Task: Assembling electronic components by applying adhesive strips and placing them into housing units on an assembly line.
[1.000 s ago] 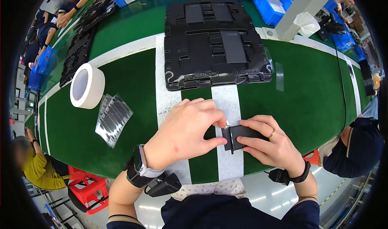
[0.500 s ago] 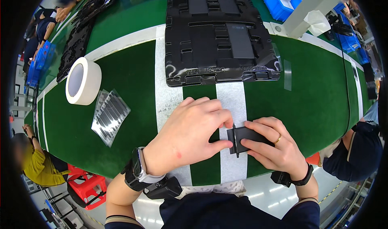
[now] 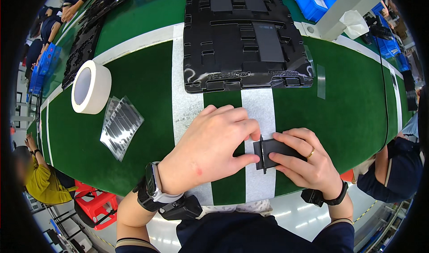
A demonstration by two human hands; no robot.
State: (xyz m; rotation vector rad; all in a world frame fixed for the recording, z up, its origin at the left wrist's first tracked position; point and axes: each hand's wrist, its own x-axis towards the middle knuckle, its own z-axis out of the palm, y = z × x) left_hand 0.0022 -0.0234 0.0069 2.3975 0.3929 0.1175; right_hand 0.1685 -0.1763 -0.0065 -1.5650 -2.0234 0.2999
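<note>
A flat black rectangular block [image 3: 282,149] lies near the front of the green table, over a white strip. My right hand [image 3: 308,161] grips it from the right, fingers pressed along its top and side. Across the block's left end runs a thin dark strip [image 3: 262,159] that sticks out past both edges. At that end, my left hand [image 3: 212,141] has its thumb and index finger closed on the edge, one at each side of the strip. Exactly what the left fingertips pinch is hard to make out. Both wrists wear black bands.
A black moulded tray [image 3: 228,43] holding several flat black blocks stands ahead. To the left are a white tape roll [image 3: 92,86] and clear sheets with dark strips [image 3: 120,128]. A clear film piece [image 3: 321,82] lies right of the tray. Co-workers sit at both sides.
The view has shifted slightly. Both hands keep the same hold on the black block, with hardly any movement.
</note>
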